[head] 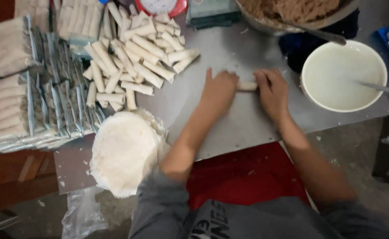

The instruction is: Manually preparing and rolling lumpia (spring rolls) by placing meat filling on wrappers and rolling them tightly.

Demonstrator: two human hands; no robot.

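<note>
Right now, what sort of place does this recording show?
Probably a small food-prep workspace making spring rolls. Both hands, left hand and right hand, press a roll on a metal table, beside a pile of finished rolls, a wrapper stack and packed bags.

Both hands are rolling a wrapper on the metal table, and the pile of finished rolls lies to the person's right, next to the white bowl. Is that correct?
Not quite. In the head view the pile of finished rolls lies to the person's left, beyond the wrapper stack; only the white bowl is on the right. The left hand and right hand do roll a wrapper on the metal table.
</note>
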